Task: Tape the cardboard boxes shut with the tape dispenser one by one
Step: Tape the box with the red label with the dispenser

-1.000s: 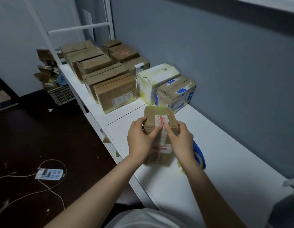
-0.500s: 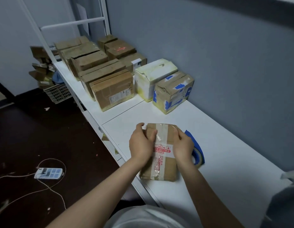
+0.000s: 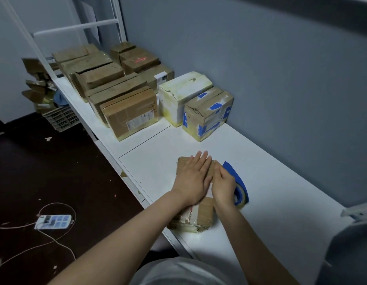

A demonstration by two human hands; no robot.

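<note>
Now the left hand [image 3: 194, 177] has slid flat onto the box [image 3: 201, 214], fingers straight. The right hand [image 3: 223, 187] curls against its right edge, beside the tape dispenser [image 3: 239, 182]; I cannot tell whether it grips.

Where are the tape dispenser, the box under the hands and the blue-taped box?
tape dispenser [image 3: 234, 173], head view, on its blue upper part.
small cardboard box [image 3: 205, 210], head view, on its bare near end.
blue-taped box [image 3: 199, 118], head view, on its near side face.
</note>
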